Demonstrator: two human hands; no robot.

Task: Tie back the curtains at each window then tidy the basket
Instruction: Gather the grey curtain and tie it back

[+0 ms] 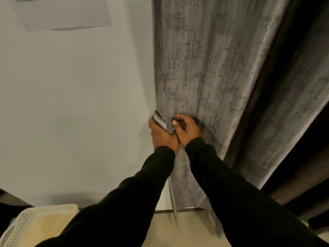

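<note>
- Gripping the grey curtain [204, 72] at its near edge with both hands, right where the fabric meets the white wall [71, 104].
- My left hand [162, 134] sits at the curtain's wall-side edge, fingers curled round a folded strip of the cloth that pokes up past my thumb.
- My right hand [187, 130] is just beside it, touching it, on the curtain's face; fingers curled in, pinching the same bunch of fabric from the other side.
- Above my hands the curtain hangs broad and spreads away from the wall; below them it narrows to a gathered tail that falls between my dark sleeves [231, 193] to the pale floor [192, 229].
- Away from the wall, past the curtain's far fold, there's a dark, shadowed band; I can't tell what lies in it.
- On the wall side of the curtain the surface is bare and flat, plenty of room for my left arm.
- Down low, well apart from the curtain's hem, the white perforated basket [23, 227] stands against the wall, its rim showing by my left sleeve.
</note>
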